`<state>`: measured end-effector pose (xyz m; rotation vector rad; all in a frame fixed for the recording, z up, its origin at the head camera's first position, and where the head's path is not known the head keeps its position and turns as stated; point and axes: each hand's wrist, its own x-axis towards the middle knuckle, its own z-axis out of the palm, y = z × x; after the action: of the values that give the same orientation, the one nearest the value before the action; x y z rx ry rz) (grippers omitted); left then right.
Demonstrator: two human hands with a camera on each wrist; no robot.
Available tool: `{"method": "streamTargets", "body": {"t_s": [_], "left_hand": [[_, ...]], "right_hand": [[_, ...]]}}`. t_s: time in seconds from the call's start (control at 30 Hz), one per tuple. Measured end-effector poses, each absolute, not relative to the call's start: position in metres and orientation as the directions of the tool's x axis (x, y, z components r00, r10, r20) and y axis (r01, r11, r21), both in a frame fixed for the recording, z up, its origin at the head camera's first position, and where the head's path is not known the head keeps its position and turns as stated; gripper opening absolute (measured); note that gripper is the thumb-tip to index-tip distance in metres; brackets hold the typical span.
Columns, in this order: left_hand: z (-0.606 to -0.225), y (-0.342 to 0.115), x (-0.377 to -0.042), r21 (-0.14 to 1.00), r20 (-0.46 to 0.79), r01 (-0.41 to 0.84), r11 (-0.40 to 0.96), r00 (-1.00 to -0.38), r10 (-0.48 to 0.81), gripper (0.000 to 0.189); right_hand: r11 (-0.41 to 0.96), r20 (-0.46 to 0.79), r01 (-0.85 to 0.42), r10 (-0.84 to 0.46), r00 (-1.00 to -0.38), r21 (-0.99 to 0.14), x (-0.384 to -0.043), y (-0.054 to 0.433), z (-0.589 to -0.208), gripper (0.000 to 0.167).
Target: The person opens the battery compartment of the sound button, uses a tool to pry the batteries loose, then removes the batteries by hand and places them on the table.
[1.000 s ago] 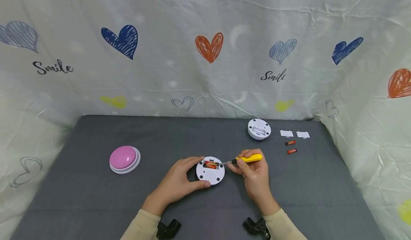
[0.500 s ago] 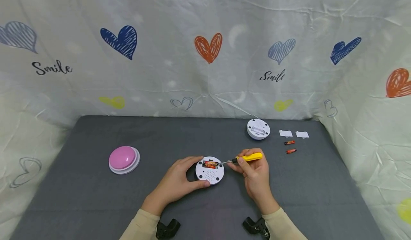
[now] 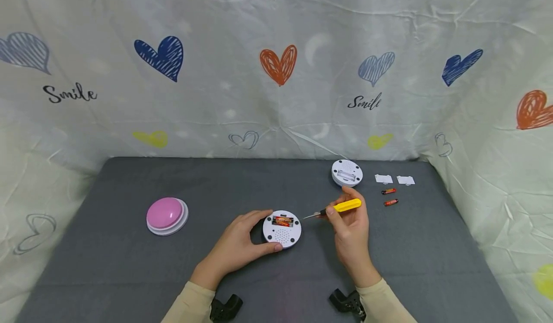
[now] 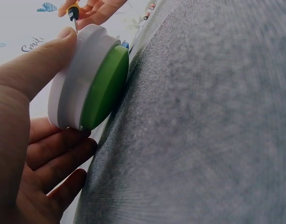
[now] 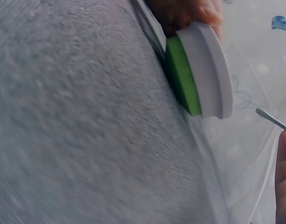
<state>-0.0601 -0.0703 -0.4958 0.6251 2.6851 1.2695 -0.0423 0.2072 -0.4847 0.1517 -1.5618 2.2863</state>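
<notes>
In the head view, the left hand (image 3: 237, 240) is curving its thumb and fingers around the rim of a green-domed button (image 3: 282, 236), which is lying underside up near the middle of the grey tablecloth (image 3: 224, 184). Two batteries (image 3: 282, 221) are sitting in its uncovered compartment. The right hand (image 3: 352, 236) is pinching a yellow-handled flathead screwdriver (image 3: 347, 205), its shaft pointing toward the button. Farther back, an upturned white button (image 3: 347, 173) is resting near two white battery covers (image 3: 383, 179) and two loose red batteries (image 3: 390, 202). A pink-domed button (image 3: 166, 212) is standing at the left.

In the left wrist view, the thumb is pressing near the top of the white base, the fingers are touching its lower edge, and the green dome is facing the cloth.

In the right wrist view, the screwdriver's flat tip is hovering apart from the base.
</notes>
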Motion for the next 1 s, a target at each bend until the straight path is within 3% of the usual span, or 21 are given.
{"method": "streamTargets", "body": {"t_s": [0.33,0.63,1.0], "left_hand": [[-0.496,-0.07,-0.06,0.761,0.075,0.32,0.564,-0.907,0.414,0.086],[-0.496,-0.071,-0.06,0.767,0.06,0.306,0.564,-0.91,0.411,0.086],[-0.497,-0.07,-0.061,0.759,0.097,0.339,0.556,-0.903,0.418,0.085]], "right_hand": [[-0.191,0.278,-0.325,0.234,-0.932,-0.926,-0.044,0.217,-0.474,0.093],[0.008,0.357,-0.363,0.209,-0.91,-0.932,-0.045,0.226,-0.47,0.073],[0.329,0.197,-0.141,0.144,-0.97,-0.934,-0.049,0.241,-0.468,0.068]]}}
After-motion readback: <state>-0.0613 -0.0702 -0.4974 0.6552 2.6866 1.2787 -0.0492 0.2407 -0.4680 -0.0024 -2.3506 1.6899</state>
